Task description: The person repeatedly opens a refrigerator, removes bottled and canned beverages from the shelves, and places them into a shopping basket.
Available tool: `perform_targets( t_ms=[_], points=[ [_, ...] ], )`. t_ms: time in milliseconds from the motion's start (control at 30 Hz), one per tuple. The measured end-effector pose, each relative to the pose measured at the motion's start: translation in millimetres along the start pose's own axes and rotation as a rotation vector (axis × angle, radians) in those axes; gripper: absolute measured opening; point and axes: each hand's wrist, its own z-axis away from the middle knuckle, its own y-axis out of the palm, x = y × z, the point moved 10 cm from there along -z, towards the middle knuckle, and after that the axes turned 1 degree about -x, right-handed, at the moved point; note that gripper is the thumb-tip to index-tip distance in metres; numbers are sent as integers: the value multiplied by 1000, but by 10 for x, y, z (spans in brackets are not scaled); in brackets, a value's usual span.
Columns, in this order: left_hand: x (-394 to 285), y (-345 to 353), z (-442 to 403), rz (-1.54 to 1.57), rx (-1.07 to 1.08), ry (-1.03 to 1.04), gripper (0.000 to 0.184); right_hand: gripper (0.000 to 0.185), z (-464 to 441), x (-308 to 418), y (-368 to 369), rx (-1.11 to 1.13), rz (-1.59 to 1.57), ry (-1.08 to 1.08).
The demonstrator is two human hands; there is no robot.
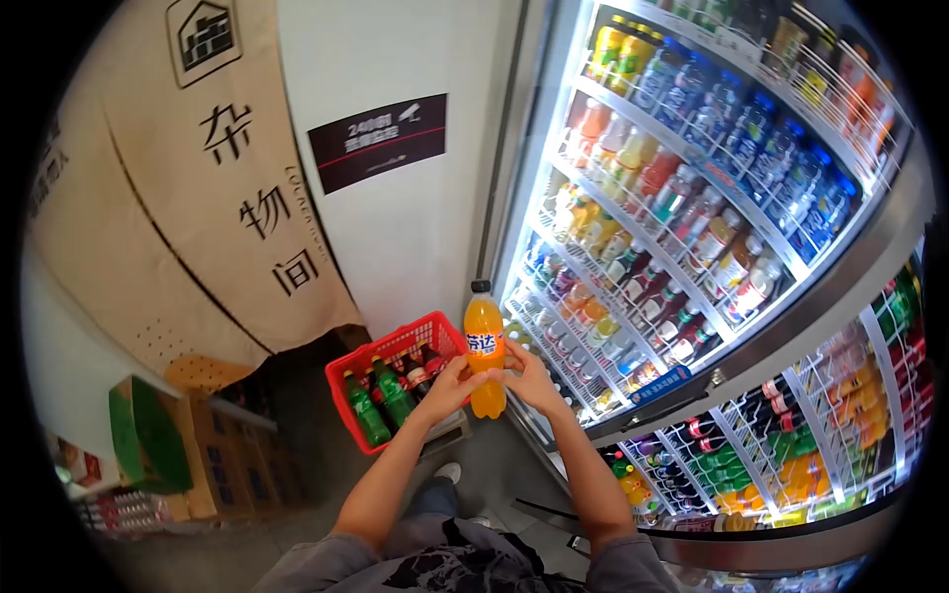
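- The person's left hand (452, 387) grips the lower half of an orange bottle (484, 334), thumb across its front; the right hand (531, 380) closes on it from the other side.
- The bottle is held nearly upright, black cap on top and label facing the camera, just beside the basket; the fingers behind it are hidden.
- The red basket (391, 346) holds two green bottles (395, 397) lying at a slant, with dark bottles (417, 376) that have red labels beside them. The left hand covers part of that group, so their number cannot be told.
- Below the hands, a pale shoe (450, 472) shows on the grey floor; a second is mostly hidden by the shirt (465, 568).
- On the right, the lit fridge (791, 331) has slanting rows of bottles: blue-capped clear ones, then mixed colours. Glare and blur hide most labels.
- At lower right, another bay (816, 438) holds green, orange and dark drinks, cut off by the dark rim of the view.
- At lower left are cartons (232, 465) and a green box (148, 435); their contents are hard to make out.
- Farther off hang a beige curtain (178, 227) and a dark sign (378, 143).
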Motion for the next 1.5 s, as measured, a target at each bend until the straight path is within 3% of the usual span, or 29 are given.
perform_targets(
  t_ms=[233,400,467,567,767,967,1033,1233,1333,1500],
  points=[
    [387,-270,600,213,-173,-75,42,66,-37,-393,643,288,213,63],
    [464,-515,414,276,-229,-5,56,67,-224,-460,705,213,134,217],
    [568,-753,295,234,-303,33,64,67,-356,-454,786,195,118,193],
    [629,-995,212,222,-334,21,60,68,-549,-437,924,162,74,155],
    [1179,-1298,254,294,-344,-75,53,69,-668,-1093,1223,179,23,276],
    [1598,-1579,336,101,-430,-213,48,66,-950,-1814,1476,292,16,141],
    [1863,-1689,370,144,-524,-233,47,63,-958,-1887,1543,303,-8,313],
    [2376,-1875,417,136,-703,-331,49,60,-1196,-2664,1703,418,-32,428],
    [2811,-1896,417,46,-723,-412,49,62,-1338,-3199,1758,458,144,315],
    [3162,-1772,459,204,-737,-496,52,69,-1300,-3764,1770,482,318,396]
  ],
)
